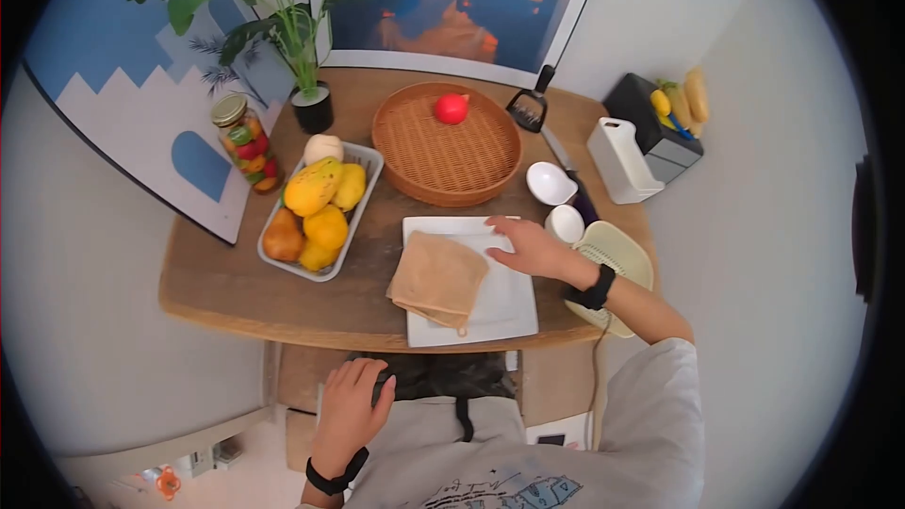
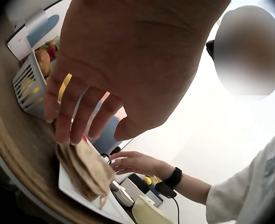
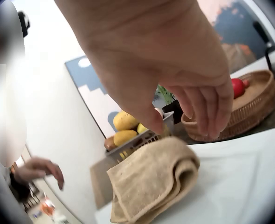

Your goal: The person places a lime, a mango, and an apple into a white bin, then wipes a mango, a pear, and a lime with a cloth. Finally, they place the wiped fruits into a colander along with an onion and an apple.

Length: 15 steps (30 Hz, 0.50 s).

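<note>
A tan folded cloth [image 1: 438, 276] lies on the left part of a square white plate [image 1: 509, 306] at the table's front edge. In the right wrist view, the cloth's folded layers [image 3: 154, 179] show at its rounded side. My right hand [image 1: 535, 247] hovers over the plate's far right part, to the right of the cloth, with its fingers loosely bent and nothing in them. My left hand [image 1: 353, 407] is in front of the table edge near my lap, holding nothing. In the left wrist view, its fingers [image 2: 84, 112] hang relaxed and spread.
A grey basket [image 1: 368, 190] of yellow fruit stands left, beside a jar [image 1: 247, 143] and a potted plant [image 1: 313, 108]. Behind the plate sits a round wicker tray [image 1: 405, 155] with a red fruit [image 1: 451, 109]. White bowls [image 1: 551, 184], a knife, a spatula [image 1: 530, 108] and a pale green basket [image 1: 617, 254] are right.
</note>
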Tool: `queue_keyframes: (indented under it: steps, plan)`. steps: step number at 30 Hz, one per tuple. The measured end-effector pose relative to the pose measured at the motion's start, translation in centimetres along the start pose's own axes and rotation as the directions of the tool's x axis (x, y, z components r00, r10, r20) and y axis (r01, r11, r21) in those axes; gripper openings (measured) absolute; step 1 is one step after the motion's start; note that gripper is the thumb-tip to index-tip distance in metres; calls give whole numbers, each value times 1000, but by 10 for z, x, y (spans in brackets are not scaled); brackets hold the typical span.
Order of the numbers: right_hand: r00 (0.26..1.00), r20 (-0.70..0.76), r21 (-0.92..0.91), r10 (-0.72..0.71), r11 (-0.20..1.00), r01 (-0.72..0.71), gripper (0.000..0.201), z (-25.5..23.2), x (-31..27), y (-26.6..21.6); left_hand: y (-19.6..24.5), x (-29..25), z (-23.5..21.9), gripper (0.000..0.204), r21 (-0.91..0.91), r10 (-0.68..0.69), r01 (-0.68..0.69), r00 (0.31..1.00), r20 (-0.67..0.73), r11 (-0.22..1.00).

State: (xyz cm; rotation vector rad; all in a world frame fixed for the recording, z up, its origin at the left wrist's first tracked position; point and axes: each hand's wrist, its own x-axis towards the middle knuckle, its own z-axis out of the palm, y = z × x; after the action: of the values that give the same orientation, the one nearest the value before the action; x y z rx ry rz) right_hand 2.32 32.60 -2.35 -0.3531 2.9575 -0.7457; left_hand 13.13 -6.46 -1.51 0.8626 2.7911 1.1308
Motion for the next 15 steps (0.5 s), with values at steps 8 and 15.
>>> queue_keyframes:
  steps: [8,15]
  plan:
    - [980,-199,50,28,999,-19,37,16,-91,-47,-28,26,-18,20,-28,-103,101,992,-76,995]
    - [860,-361,397,360,894,-207,26,91,-160,-71,-48,121,-66,34,329,83,-2,969,-234,944]
